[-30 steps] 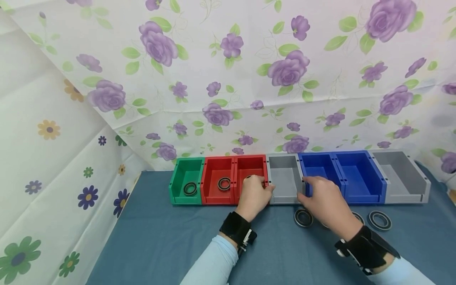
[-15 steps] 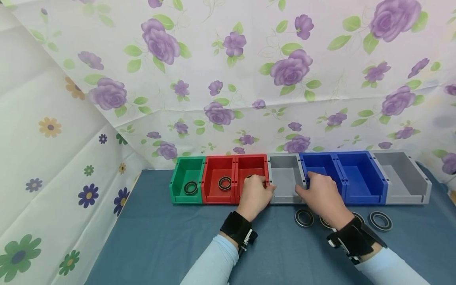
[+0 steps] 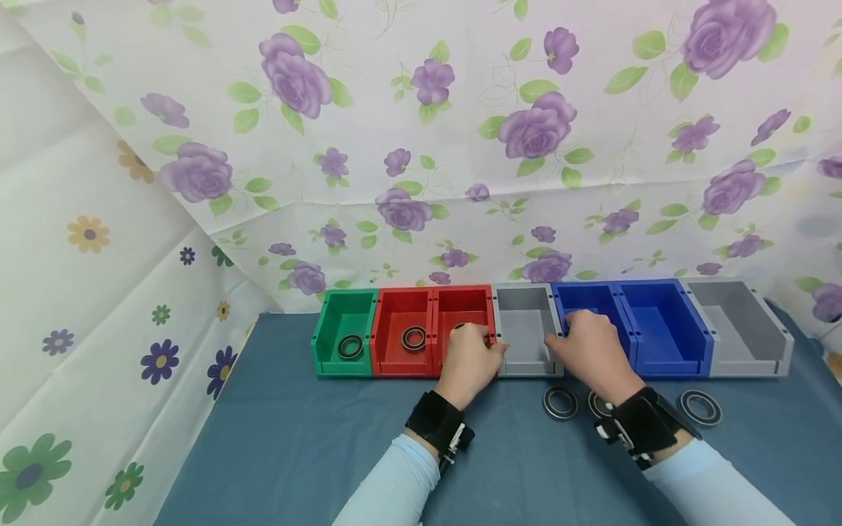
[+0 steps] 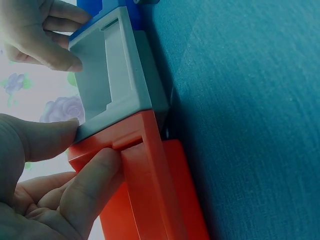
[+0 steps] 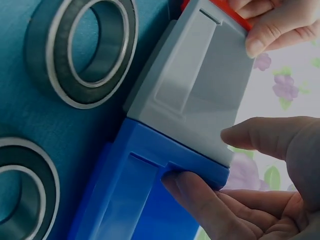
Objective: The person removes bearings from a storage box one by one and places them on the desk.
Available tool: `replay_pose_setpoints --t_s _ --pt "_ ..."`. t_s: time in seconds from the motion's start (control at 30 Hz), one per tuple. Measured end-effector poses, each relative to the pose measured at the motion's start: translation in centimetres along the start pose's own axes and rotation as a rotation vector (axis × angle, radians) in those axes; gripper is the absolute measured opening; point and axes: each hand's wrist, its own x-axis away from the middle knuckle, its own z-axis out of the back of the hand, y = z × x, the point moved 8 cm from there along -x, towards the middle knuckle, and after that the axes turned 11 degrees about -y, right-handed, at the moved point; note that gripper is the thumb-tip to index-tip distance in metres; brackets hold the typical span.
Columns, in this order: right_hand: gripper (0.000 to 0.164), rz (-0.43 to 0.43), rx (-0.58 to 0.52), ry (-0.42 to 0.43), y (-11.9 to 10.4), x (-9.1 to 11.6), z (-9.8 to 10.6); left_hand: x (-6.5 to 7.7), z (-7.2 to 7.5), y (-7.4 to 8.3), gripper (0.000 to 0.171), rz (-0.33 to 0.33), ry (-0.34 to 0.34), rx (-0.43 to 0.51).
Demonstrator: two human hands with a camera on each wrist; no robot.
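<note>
In the head view my left hand grips the touching side walls of the right red bin and the middle grey bin. Its thumb lies on the grey side, and a finger reaches inside the red bin in the left wrist view. My right hand pinches the wall where this grey bin meets the left blue bin. In the right wrist view its thumb is at the grey wall and its forefinger is in the blue bin.
Ball bearings lie on the blue cloth before the bins, one partly behind my right wrist. The green bin and left red bin each hold a bearing. Another blue bin and grey bin stand rightward.
My right hand has shifted slightly left and toward the back along the grey and blue walls, its forearm swinging left over a bearing. My left hand has stayed in place.
</note>
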Motion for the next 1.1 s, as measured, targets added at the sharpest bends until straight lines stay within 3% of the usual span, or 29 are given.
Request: replay_pose_setpoints --t_s 0.33,0.6,0.83,0.97,1.1 --pt "0.041 -0.079 0.001 -0.074 0.6 -1.0 0.0 -0.1 0.0 0.0 0.015 -0.022 0.005 0.002" --pt "0.035 -0.156 -0.005 -0.140 0.9 -1.5 -0.1 -0.1 0.1 0.1 0.016 -0.032 0.004 0.004" --pt "0.034 -0.154 -0.023 -0.144 0.8 -1.9 0.1 0.0 0.5 0.0 0.017 -0.016 0.022 -0.031" --pt "0.034 -0.156 -0.020 -0.143 1.0 -2.0 0.1 0.0 0.6 -0.1 0.018 0.002 -0.023 -0.043" --pt "0.033 -0.169 -0.027 -0.164 1.4 -1.8 0.2 0.1 1.3 0.1 0.030 0.023 -0.125 -0.065"
